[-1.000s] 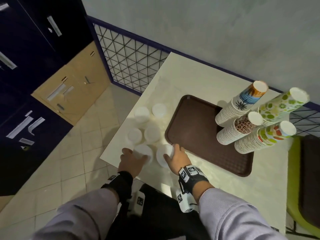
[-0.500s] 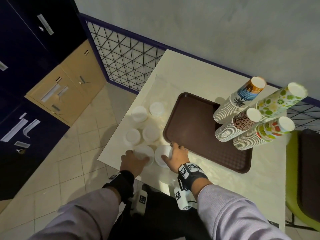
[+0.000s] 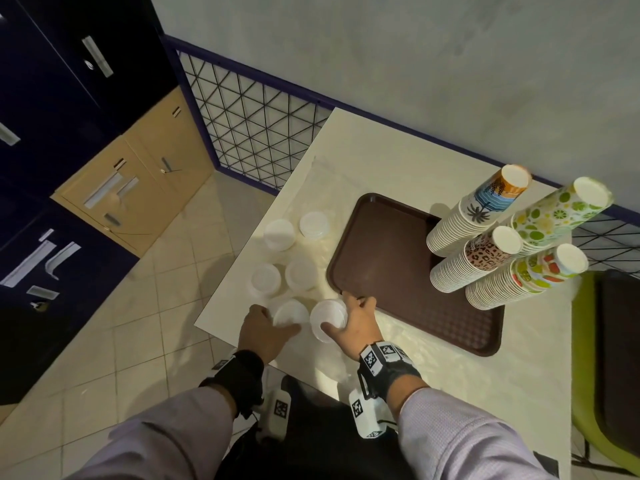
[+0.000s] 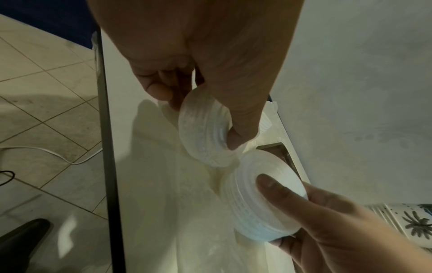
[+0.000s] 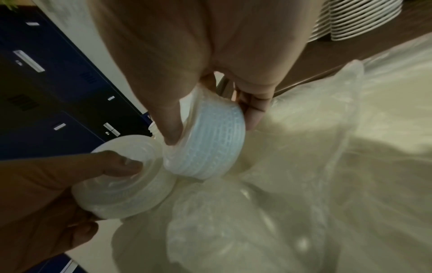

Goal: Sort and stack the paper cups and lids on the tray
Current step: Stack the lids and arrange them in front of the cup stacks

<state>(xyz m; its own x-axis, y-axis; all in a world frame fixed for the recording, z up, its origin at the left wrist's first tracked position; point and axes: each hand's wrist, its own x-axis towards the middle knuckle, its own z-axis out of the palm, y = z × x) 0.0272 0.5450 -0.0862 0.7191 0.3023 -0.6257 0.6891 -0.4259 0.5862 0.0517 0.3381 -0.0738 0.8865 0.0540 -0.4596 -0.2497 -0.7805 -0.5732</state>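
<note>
Each hand is clamped on 1 short white plastic lid stack: left hand (image 3: 265, 332) on its stack (image 3: 290, 312), right hand (image 3: 356, 323) on another (image 3: 328, 315), nearer the brown plastic tray (image 3: 391, 258) lying to its right.

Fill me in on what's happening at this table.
A person is sorting white lids. The left hand grips one stack of lids and the right hand grips another lid stack, both at the near edge of the white table, beside the brown tray. Four more lid piles sit further back on the table. Four stacks of patterned paper cups stand at the tray's right end.
</note>
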